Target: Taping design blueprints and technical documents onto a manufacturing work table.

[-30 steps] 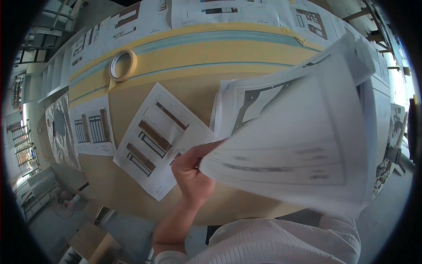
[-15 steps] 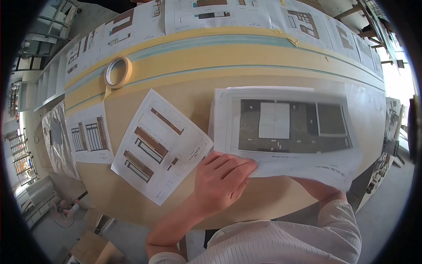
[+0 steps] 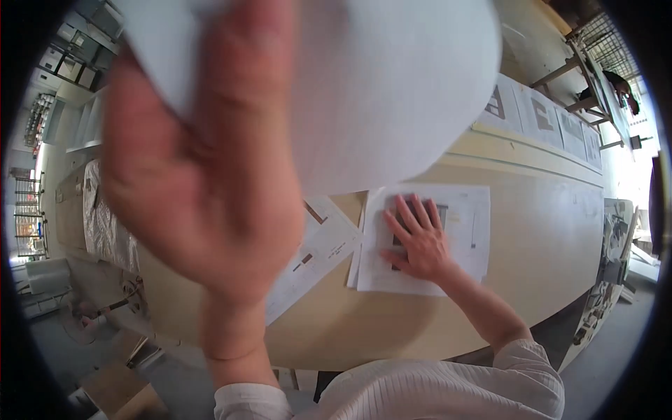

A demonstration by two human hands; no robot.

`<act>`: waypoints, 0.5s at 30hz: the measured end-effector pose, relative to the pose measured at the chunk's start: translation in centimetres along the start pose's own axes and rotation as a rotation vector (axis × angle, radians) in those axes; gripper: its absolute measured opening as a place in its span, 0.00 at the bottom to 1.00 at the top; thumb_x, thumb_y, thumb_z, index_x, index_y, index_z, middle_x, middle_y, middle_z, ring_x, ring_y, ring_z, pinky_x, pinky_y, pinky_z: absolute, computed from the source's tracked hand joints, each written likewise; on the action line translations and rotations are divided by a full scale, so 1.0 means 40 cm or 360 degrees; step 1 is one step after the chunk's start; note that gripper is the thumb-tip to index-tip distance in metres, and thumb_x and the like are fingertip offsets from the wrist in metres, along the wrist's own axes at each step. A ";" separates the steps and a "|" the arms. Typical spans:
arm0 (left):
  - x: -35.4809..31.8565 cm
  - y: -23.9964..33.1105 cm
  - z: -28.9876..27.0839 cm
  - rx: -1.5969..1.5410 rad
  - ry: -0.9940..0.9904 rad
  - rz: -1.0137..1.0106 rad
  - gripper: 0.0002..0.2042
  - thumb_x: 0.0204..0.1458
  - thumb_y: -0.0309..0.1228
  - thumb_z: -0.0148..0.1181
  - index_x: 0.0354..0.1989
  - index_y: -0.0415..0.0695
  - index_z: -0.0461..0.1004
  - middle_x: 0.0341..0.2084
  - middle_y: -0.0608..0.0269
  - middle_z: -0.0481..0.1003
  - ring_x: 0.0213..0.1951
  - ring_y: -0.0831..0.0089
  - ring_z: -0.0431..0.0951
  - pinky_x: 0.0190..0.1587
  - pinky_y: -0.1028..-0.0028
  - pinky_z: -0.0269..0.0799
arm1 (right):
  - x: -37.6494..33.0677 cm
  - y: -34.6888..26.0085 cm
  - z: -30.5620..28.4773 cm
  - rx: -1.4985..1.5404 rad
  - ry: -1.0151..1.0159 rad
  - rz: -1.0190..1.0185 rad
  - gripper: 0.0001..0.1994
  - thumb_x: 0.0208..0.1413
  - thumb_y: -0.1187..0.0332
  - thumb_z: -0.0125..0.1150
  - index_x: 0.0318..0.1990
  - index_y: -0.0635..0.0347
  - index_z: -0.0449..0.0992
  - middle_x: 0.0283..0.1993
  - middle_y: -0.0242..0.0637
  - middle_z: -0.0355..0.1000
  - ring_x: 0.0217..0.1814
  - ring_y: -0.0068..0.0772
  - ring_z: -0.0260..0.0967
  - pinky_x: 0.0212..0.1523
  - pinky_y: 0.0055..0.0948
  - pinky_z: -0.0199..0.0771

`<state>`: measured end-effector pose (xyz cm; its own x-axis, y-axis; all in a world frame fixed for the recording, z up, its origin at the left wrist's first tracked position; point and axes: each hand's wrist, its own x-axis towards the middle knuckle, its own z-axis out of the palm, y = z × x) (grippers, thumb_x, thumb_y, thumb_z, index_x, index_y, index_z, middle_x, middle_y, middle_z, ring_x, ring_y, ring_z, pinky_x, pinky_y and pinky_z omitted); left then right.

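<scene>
My left hand (image 3: 217,175) is raised close to the camera, blurred, its thumb and fingers pinching a large white sheet of paper (image 3: 399,91). The sheet's pale, blank-looking side faces me and hides much of the table's far side. With fingers spread, my right hand (image 3: 423,245) lies flat on a stack of printed drawing sheets (image 3: 470,259). To the left of that stack lies a tilted sheet with brown furniture drawings (image 3: 315,252), partly covered by my left hand and wrist.
The wooden table (image 3: 539,245) has a curved look here. Along its far right edge lie several drawing sheets (image 3: 542,115). Crinkled silvery wrapping (image 3: 105,217) is at the left. Beyond the right edge stands a cluttered shelf (image 3: 605,280).
My left hand has lifted a sheet off the stack, up toward the camera. My right hand, hidden under the paper before, now rests on the stack. The tape roll is now hidden.
</scene>
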<state>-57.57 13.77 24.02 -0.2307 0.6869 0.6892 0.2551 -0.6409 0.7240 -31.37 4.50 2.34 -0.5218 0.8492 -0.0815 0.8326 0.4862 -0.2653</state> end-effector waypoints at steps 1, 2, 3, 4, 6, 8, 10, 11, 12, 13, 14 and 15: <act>0.018 0.015 -0.032 0.0160 -0.0041 0.0083 0.13 0.69 0.33 0.65 0.53 0.35 0.82 0.41 0.62 0.84 0.40 0.72 0.82 0.45 0.75 0.76 | -0.016 -0.032 -0.005 0.0044 -0.0014 -0.0022 0.41 0.60 0.40 0.65 0.76 0.52 0.67 0.84 0.53 0.52 0.85 0.69 0.46 0.82 0.70 0.40; -0.023 0.001 -0.053 0.0483 -0.0212 0.0208 0.11 0.68 0.29 0.64 0.51 0.34 0.82 0.41 0.60 0.84 0.41 0.73 0.82 0.44 0.77 0.76 | -0.052 -0.052 -0.004 0.0073 -0.0057 0.0009 0.41 0.60 0.41 0.66 0.76 0.52 0.67 0.85 0.53 0.50 0.86 0.68 0.44 0.82 0.70 0.39; -0.044 -0.003 -0.075 0.0745 -0.0497 0.0495 0.09 0.65 0.25 0.66 0.49 0.34 0.82 0.38 0.58 0.83 0.38 0.66 0.82 0.42 0.71 0.77 | -0.077 -0.083 -0.012 0.0092 -0.0061 -0.0013 0.40 0.60 0.42 0.67 0.75 0.51 0.67 0.82 0.51 0.56 0.83 0.66 0.51 0.81 0.70 0.42; -0.097 -0.022 -0.091 0.0814 -0.0555 0.0496 0.10 0.48 0.28 0.70 0.39 0.43 0.83 0.36 0.65 0.81 0.35 0.63 0.81 0.37 0.60 0.72 | -0.098 -0.123 -0.021 0.0096 -0.0073 -0.0024 0.40 0.60 0.42 0.67 0.75 0.51 0.67 0.82 0.51 0.56 0.83 0.66 0.51 0.81 0.70 0.42; -0.204 -0.043 -0.072 0.0830 -0.1060 0.0525 0.13 0.51 0.36 0.64 0.43 0.47 0.80 0.35 0.67 0.78 0.40 0.69 0.81 0.44 0.63 0.69 | -0.146 -0.144 -0.029 0.0427 -0.0232 -0.0022 0.38 0.60 0.45 0.69 0.73 0.54 0.70 0.73 0.50 0.69 0.75 0.60 0.65 0.76 0.64 0.57; -0.347 -0.039 -0.073 0.0828 -0.1314 0.0388 0.10 0.52 0.35 0.63 0.41 0.47 0.78 0.38 0.66 0.79 0.44 0.68 0.81 0.49 0.61 0.67 | -0.171 -0.148 -0.043 0.0518 -0.0555 0.0036 0.37 0.62 0.45 0.67 0.73 0.54 0.69 0.69 0.50 0.72 0.71 0.56 0.69 0.75 0.61 0.59; -0.464 -0.053 -0.088 0.0765 -0.1444 0.0279 0.09 0.53 0.34 0.63 0.40 0.47 0.78 0.39 0.66 0.79 0.46 0.68 0.81 0.51 0.61 0.67 | -0.212 -0.148 -0.034 0.0613 -0.0874 0.0107 0.36 0.64 0.46 0.65 0.74 0.54 0.68 0.66 0.51 0.75 0.68 0.53 0.73 0.74 0.59 0.62; -0.513 -0.062 -0.098 0.0759 -0.1571 0.0190 0.08 0.53 0.34 0.63 0.39 0.47 0.78 0.38 0.65 0.78 0.47 0.67 0.80 0.52 0.61 0.67 | -0.254 -0.143 -0.019 0.0646 -0.0702 0.0033 0.32 0.64 0.49 0.66 0.71 0.56 0.72 0.61 0.50 0.77 0.63 0.53 0.75 0.67 0.53 0.69; -0.544 -0.064 -0.106 0.0767 -0.1702 0.0087 0.07 0.53 0.34 0.62 0.38 0.47 0.78 0.37 0.65 0.77 0.49 0.67 0.79 0.54 0.62 0.66 | -0.260 -0.154 -0.031 0.0687 -0.0537 -0.0055 0.29 0.64 0.52 0.67 0.67 0.59 0.75 0.57 0.48 0.78 0.58 0.54 0.77 0.60 0.48 0.76; -0.566 -0.063 -0.113 0.0765 -0.1801 -0.0020 0.05 0.53 0.32 0.62 0.35 0.47 0.77 0.35 0.65 0.75 0.47 0.67 0.77 0.55 0.62 0.67 | -0.277 -0.164 -0.075 0.0819 -0.0924 0.0074 0.27 0.66 0.55 0.67 0.67 0.59 0.76 0.60 0.48 0.78 0.59 0.53 0.77 0.61 0.48 0.76; -0.591 -0.064 -0.117 0.0760 -0.1811 -0.0046 0.05 0.53 0.32 0.62 0.35 0.47 0.77 0.35 0.65 0.75 0.47 0.67 0.77 0.55 0.62 0.67 | -0.261 -0.172 -0.130 0.0833 -0.0948 0.0076 0.27 0.66 0.55 0.67 0.67 0.59 0.76 0.60 0.48 0.78 0.59 0.53 0.77 0.61 0.48 0.76; -0.616 -0.067 -0.115 0.0751 -0.1818 -0.0096 0.03 0.52 0.31 0.61 0.33 0.48 0.76 0.34 0.65 0.74 0.46 0.65 0.76 0.55 0.62 0.66 | -0.244 -0.174 -0.189 0.1081 -0.1111 -0.0063 0.27 0.66 0.56 0.68 0.67 0.59 0.76 0.61 0.48 0.78 0.58 0.52 0.77 0.61 0.48 0.77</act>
<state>-56.88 -3.02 5.22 0.6373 0.7679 0.0646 0.6404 -0.5744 0.5099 -30.67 -5.63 12.23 -0.7218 0.4152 -0.5537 0.6421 0.1031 -0.7597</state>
